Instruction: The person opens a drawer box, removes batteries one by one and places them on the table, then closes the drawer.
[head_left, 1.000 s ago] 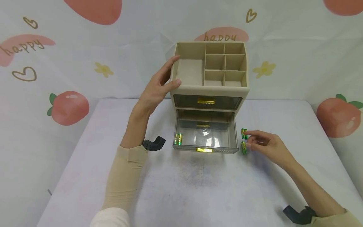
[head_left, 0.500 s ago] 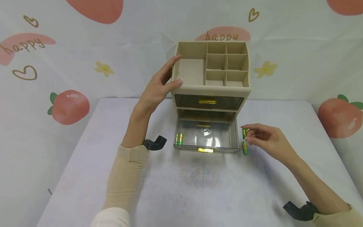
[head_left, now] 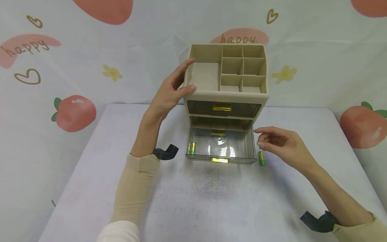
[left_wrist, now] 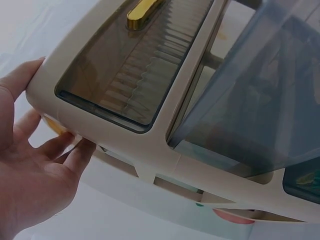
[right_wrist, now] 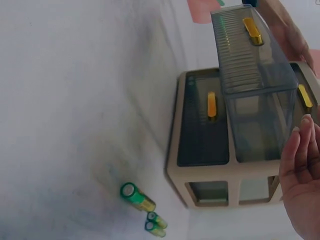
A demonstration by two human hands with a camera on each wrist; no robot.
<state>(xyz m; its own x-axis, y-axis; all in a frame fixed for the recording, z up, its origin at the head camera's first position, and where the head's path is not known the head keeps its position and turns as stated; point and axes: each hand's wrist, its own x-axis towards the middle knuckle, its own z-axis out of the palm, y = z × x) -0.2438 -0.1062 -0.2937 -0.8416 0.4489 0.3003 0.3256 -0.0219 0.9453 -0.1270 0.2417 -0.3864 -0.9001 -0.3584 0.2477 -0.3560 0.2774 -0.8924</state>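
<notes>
A beige desktop drawer organizer (head_left: 226, 96) stands at the table's back, its clear middle drawer (head_left: 222, 143) pulled out. My left hand (head_left: 169, 92) grips the organizer's left side, thumb over the front top rim, as the left wrist view also shows. Two green-gold batteries (head_left: 191, 148) are in the drawer's front left corner. Right of the drawer my right hand (head_left: 281, 143) hovers, index finger extended. A battery (head_left: 261, 158) lies below its thumb. The right wrist view has two smaller-looking batteries (right_wrist: 155, 224) beside a nearer one (right_wrist: 137, 196), and nothing visible in the right hand's fingers.
The organizer's top has a large left compartment (head_left: 205, 76) and several small ones (head_left: 232, 66). An upper drawer (head_left: 222, 108) and a lower drawer (right_wrist: 205, 117) are closed. Behind the white table (head_left: 211, 208) hangs a patterned cloth (head_left: 145, 43).
My right hand has moved slightly up and left, closer to the drawer's right side. It now covers the two batteries in the head view. My left hand keeps its grip on the organizer.
</notes>
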